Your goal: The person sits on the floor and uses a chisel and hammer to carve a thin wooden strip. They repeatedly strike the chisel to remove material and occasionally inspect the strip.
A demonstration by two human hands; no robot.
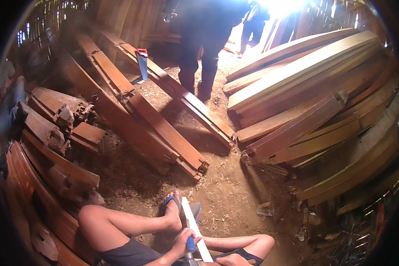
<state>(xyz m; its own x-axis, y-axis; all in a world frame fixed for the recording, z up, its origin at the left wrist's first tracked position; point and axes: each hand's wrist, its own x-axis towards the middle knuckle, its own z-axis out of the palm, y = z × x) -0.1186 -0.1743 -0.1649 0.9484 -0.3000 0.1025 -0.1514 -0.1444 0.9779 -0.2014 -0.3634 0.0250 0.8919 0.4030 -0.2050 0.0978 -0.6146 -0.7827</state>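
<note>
In the lower middle, my left hand (181, 243) is closed round a blue-handled chisel (190, 244). The chisel's narrow blade points forward, beside a long pale strip of wood (201, 239) that stands between my legs. My right hand (235, 260), at the bottom edge, is closed on what looks like a hammer (191, 260). The hammer's head lies close behind the chisel handle; whether they touch I cannot tell. The lower edge cuts off part of the right hand and the hammer.
Long reddish-brown beams (157, 122) lie ahead, with a red-handled handsaw (142, 66) on one. A stack of boards (297, 77) fills the right side. Short wood pieces (44, 119) lie left. A person (204, 48) stands ahead, near a bright opening. Shavings litter the dirt floor (224, 190).
</note>
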